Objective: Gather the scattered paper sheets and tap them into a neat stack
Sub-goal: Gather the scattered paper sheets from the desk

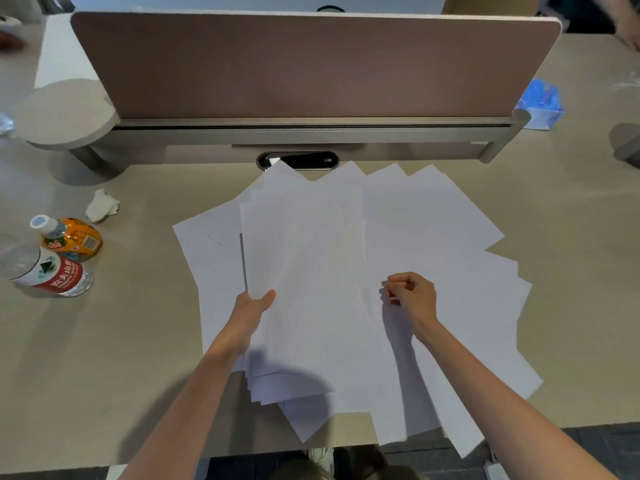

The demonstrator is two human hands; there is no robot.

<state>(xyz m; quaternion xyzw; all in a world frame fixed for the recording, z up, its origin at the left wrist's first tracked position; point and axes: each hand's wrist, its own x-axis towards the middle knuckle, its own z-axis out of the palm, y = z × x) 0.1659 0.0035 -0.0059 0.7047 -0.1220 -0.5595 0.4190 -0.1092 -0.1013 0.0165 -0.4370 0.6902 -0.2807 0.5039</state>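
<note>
Several white paper sheets (433,216) lie fanned out over the middle of the beige desk (145,341), some hanging past its front edge. A partly gathered bundle of sheets (304,244) is lifted at its left side. My left hand (254,306) grips that bundle's left edge, thumb on top and fingers hidden beneath. To the right, my right hand (412,294) rests on the loose sheets with its fingers curled, pinching at a sheet's surface.
A brown divider panel (311,64) with a grey shelf runs along the back, a cable slot (298,160) below it. At left lie a water bottle (48,268), an orange bottle (71,237) and a crumpled tissue (102,206). A blue box (540,102) sits back right.
</note>
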